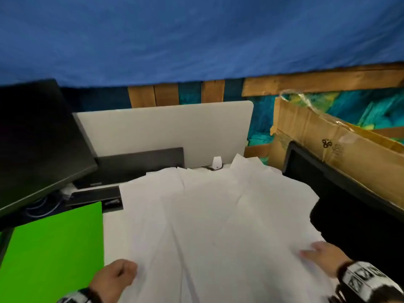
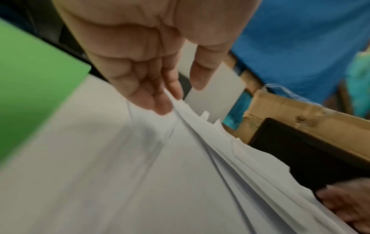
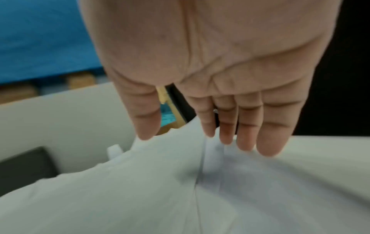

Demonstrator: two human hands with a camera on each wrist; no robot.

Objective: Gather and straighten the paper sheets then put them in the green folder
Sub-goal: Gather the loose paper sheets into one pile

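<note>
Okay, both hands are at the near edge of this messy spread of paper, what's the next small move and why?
Probably sweep both hands inward to bunch the sheets. The paper sheets lie fanned and overlapping, the left hand and right hand sit at opposite near corners, and the green folder lies closed to the left.

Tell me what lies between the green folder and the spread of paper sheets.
In the head view, only a bare strip of white desk separates the green folder from the paper sheets. The left hand sits at its near end.

Table [image 1: 111, 232] mostly under paper sheets [image 1: 207, 226]
</note>
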